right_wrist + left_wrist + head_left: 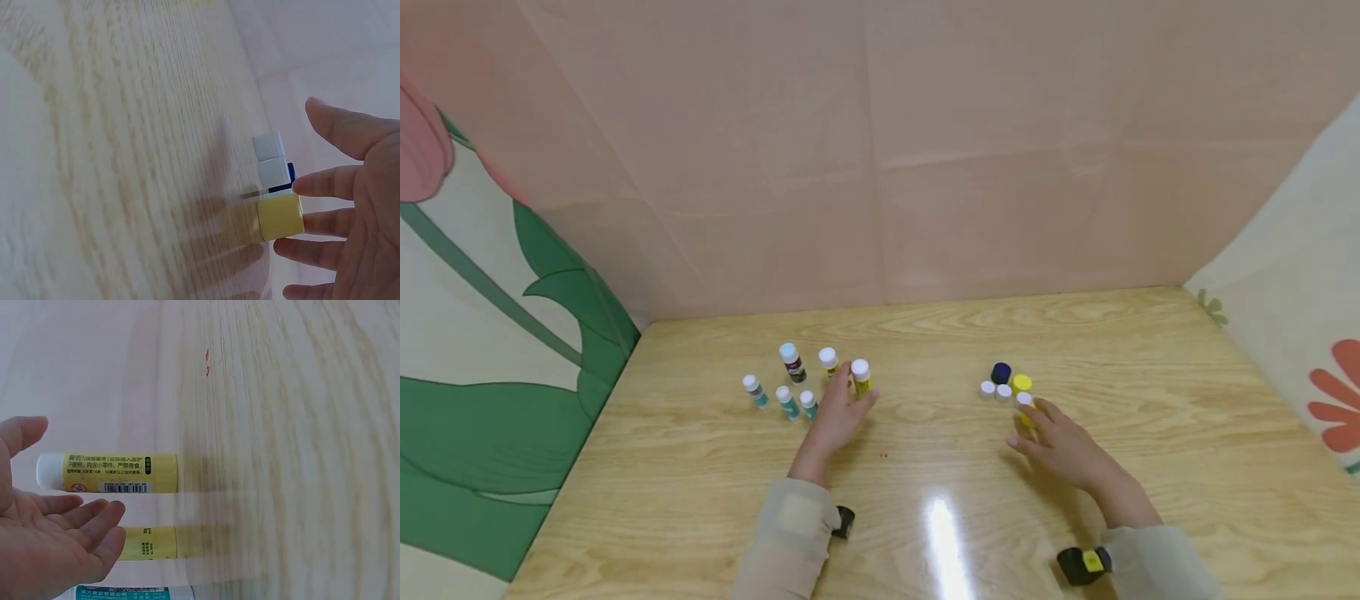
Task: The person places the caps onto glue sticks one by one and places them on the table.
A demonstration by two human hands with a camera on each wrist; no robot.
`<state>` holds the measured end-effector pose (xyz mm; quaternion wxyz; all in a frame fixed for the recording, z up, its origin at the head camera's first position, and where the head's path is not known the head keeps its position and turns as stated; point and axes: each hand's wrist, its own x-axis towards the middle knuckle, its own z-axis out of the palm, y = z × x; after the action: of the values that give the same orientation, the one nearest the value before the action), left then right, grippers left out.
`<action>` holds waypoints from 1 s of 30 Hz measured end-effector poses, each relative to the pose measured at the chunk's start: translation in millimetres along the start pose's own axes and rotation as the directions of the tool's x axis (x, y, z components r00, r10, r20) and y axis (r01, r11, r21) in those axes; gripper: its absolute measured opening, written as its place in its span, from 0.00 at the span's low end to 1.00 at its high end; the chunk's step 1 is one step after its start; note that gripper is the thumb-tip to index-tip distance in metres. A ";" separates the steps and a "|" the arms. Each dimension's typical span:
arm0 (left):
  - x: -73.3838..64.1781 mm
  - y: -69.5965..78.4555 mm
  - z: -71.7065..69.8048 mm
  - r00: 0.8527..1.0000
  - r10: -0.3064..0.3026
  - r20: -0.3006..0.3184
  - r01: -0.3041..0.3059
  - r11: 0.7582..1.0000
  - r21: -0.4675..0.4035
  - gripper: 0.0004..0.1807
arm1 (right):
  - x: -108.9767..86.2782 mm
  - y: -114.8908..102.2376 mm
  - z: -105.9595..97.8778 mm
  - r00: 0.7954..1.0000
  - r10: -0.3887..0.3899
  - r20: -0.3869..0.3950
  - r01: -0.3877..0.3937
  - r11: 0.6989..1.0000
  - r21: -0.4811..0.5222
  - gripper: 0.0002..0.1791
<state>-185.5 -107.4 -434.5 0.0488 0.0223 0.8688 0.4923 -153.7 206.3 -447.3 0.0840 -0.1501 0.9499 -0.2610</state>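
Thumb and fingers spread, my left hand (837,412) is beside an uncapped yellow glue stick (862,385) with a white top. The left wrist view shows that upright stick (119,474) past the fingertips, and a second yellow glue stick (150,542) partly hidden behind the fingers. Over on the right, my right hand (1067,446) reaches with extended fingers to a small cluster of caps. Its fingertips are right at a yellow cap (280,216) in the right wrist view. White caps (274,172) and a dark blue cap (292,170) stand beside it.
Left of my left hand stand a dark-labelled glue stick (793,367) and several teal glue sticks (787,404). Another yellow cap (1021,383) belongs to the right cluster. A pink sheet (880,208) hangs behind the wooden table (925,333).
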 end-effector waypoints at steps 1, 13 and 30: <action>0.4 -0.3 0.4 1.000 -0.002 -0.003 0.002 1.000 -0.002 0.35 | 0.2 0.3 0.5 1.000 0.001 0.003 -0.001 1.000 0.001 0.38; 6.8 0.9 2.1 0.999 -0.001 -0.033 0.002 1.000 0.011 0.30 | -0.8 0.3 1.9 0.999 0.038 0.028 -0.039 0.999 0.014 0.39; 13.1 4.9 2.7 0.995 -0.030 -0.093 0.032 0.999 0.020 0.23 | 2.4 -0.3 3.5 0.999 0.034 0.014 -0.034 0.999 0.005 0.38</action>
<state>-198.3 -101.5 -432.6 0.0157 -0.0136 0.8756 0.4826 -155.1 203.7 -450.3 0.0955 -0.1356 0.9509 -0.2612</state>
